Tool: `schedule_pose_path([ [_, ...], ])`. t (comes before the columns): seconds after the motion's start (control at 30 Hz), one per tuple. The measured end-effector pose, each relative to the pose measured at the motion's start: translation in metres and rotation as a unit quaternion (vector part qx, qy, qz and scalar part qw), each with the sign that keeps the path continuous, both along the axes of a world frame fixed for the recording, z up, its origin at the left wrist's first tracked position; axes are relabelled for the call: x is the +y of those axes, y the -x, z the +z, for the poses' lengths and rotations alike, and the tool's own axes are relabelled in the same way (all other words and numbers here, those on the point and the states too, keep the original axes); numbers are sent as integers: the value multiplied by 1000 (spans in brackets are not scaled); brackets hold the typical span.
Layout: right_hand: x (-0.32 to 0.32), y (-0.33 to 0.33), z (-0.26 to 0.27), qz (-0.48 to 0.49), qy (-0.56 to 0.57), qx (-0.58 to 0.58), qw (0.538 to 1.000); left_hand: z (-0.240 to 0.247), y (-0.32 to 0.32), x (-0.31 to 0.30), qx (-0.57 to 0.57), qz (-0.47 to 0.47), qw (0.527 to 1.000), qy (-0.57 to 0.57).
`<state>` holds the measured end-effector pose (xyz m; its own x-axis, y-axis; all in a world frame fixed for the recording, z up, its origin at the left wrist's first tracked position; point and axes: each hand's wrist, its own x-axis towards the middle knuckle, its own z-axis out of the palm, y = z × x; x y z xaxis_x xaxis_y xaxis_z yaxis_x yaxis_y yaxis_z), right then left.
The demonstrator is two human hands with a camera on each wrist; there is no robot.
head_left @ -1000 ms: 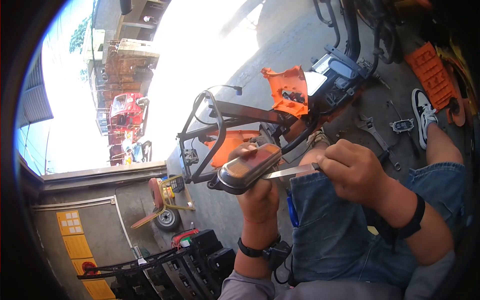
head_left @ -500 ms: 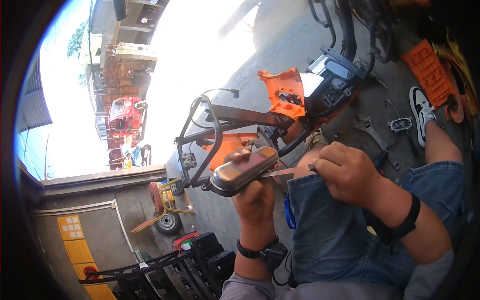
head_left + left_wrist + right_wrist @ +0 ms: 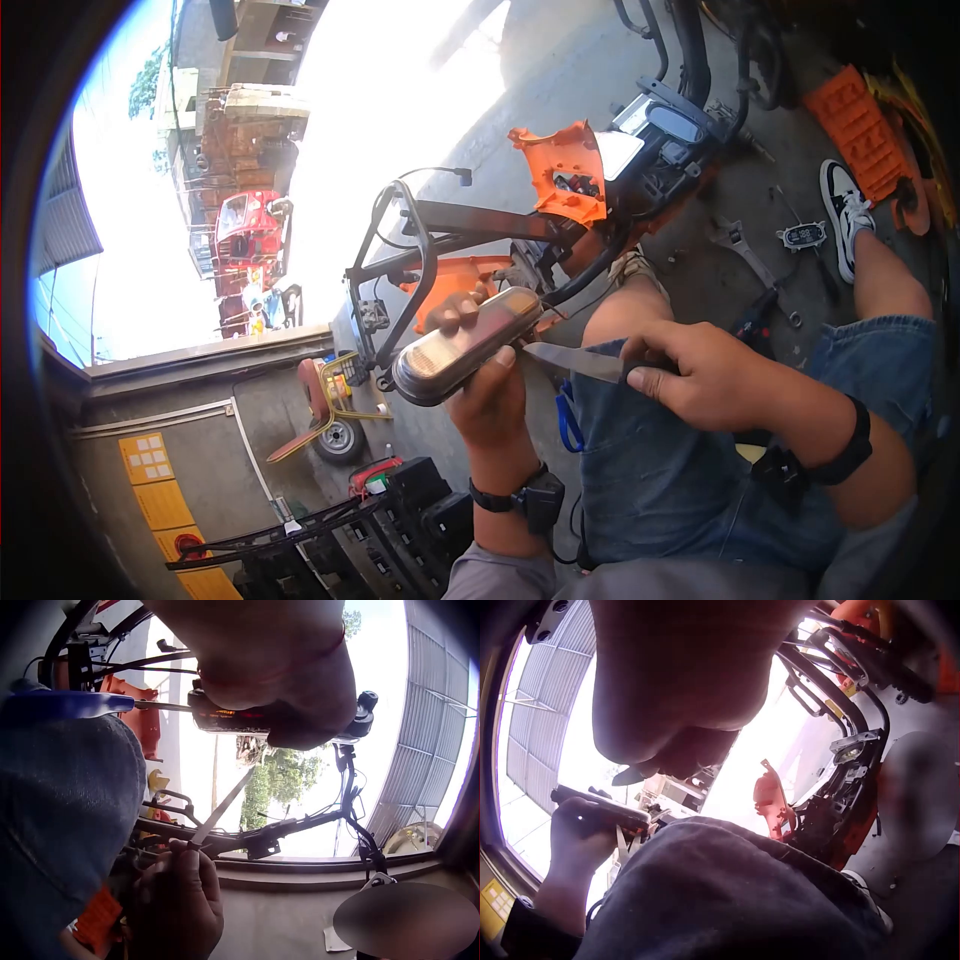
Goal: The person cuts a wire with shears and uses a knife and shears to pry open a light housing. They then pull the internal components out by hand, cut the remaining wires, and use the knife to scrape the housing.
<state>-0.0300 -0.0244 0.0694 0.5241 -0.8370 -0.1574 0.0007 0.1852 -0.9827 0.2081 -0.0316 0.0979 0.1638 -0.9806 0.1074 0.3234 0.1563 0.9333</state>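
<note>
An elongated light unit [image 3: 465, 345] with a clear and amber lens and dark rim is gripped by my left hand [image 3: 487, 392], fingers over its far edge and thumb along the near one. My right hand [image 3: 700, 375] pinches the dark handle end of a flat thin blade [image 3: 575, 360], whose tip lies close to the unit's rim beside my left thumb. Whether tip and rim touch cannot be told. In the left wrist view the blade [image 3: 225, 806] points up from my right hand [image 3: 180, 900]. In the right wrist view my left hand [image 3: 581, 836] holds the unit.
A stripped vehicle frame [image 3: 480, 222] with an orange panel [image 3: 565, 175] stands beyond my hands. An adjustable wrench [image 3: 750, 262] and a small display unit [image 3: 802, 235] lie on the floor. A blue-handled tool [image 3: 570, 415] is beside my knee. Black parts stand lower left.
The light unit in my left hand has moved down and left, its lens turned more into view. My right hand has lowered slightly, and the blade shows its flat side more broadly.
</note>
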Motion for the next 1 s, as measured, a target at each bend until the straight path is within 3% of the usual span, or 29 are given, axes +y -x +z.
schedule_pose_path([
  [0.1, 4, -5, -7, 39, -100, -22, 994, -3, -4, -2, -6, -28, 1000, 8],
  [0.17, 3, -4, 2, -60, -135, -127, 981, -2, -3, -4, -3, -41, 999, 1],
  [0.2, -1, -2, 10, -57, -134, -126, 981, -2, -2, -4, -1, -45, 999, -12],
  [0.27, -17, 1, 29, -19, -116, -11, 993, -1, 1, -6, 4, -48, 999, -18],
  [0.33, -29, -19, 30, -7, -138, -52, 989, -2, 3, -8, 36, -79, 996, -15],
  [0.37, -35, -32, 32, -87, 49, -93, 991, -6, 5, -8, 41, -88, 995, 5],
  [0.4, -42, -45, 36, -163, 235, -132, 949, -4, 7, -7, 42, -87, 995, 11],
  [0.43, -52, -55, 39, -160, 241, -132, 948, -2, 9, -4, 93, -41, 994, -49],
  [0.47, -64, -64, 41, -108, 290, -140, 941, -1, 10, -1, 145, 3, 983, -109],
  [0.5, -74, -67, 46, -56, 336, -147, 929, -3, 9, 1, 126, -10, 989, -79],
  [0.53, -82, -66, 50, -54, 340, -147, 927, -5, 9, 1, 127, -9, 989, -75],
  [0.6, -95, -62, 58, 106, 308, -62, 944, -5, 11, -2, 14, 4, 998, -58],
  [0.63, -98, -57, 65, 136, 286, -38, 948, -3, 17, -1, 4, 39, 997, -69],
  [0.73, -107, -60, 63, 161, 330, -39, 930, -1, 24, 0, 47, 34, 997, -45],
  [0.83, -116, -61, 66, 204, 299, -45, 931, 0, 30, 3, 59, 58, 996, -43],
  [1.0, -122, -65, 72, 240, 296, -17, 925, 2, 29, 4, 29, 56, 998, -22],
])
